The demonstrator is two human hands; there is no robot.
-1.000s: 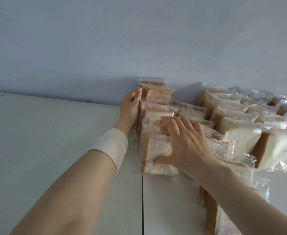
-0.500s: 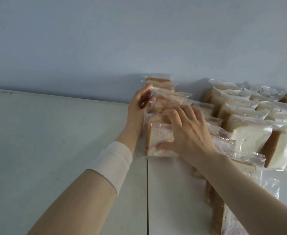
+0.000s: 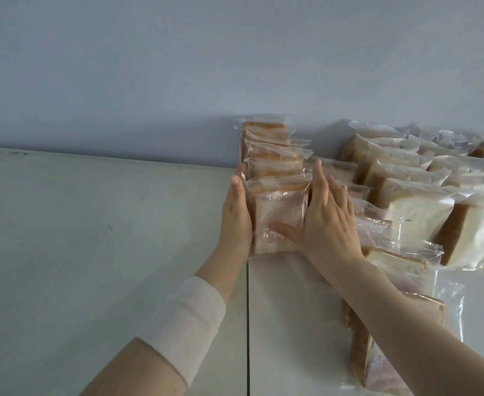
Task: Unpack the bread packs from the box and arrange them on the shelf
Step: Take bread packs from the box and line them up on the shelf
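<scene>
While clear bags [image 3: 418, 215] hold bread [image 3: 266, 129], flat left hand [image 3: 235, 217] and right hand [image 3: 329, 224] press front pack [image 3: 275, 208].

**Free room**
- Left part of the shelf [image 3: 92, 224]: open surface from the near edge to the wall [image 3: 177, 67].
- Near strip in front of the centre row of bread packs [image 3: 275, 172]: open between the two forearms.

**Obstacles**
- The wall closes the far side.
- The centre row runs from the wall toward the near side. The left hand [image 3: 235, 215] lies flat on its left flank and the right hand [image 3: 329, 221] on its right.
- Right block of bread packs [image 3: 423, 201]: packed tight.
- Near-right packs [image 3: 389, 355]: under the right forearm.
</scene>
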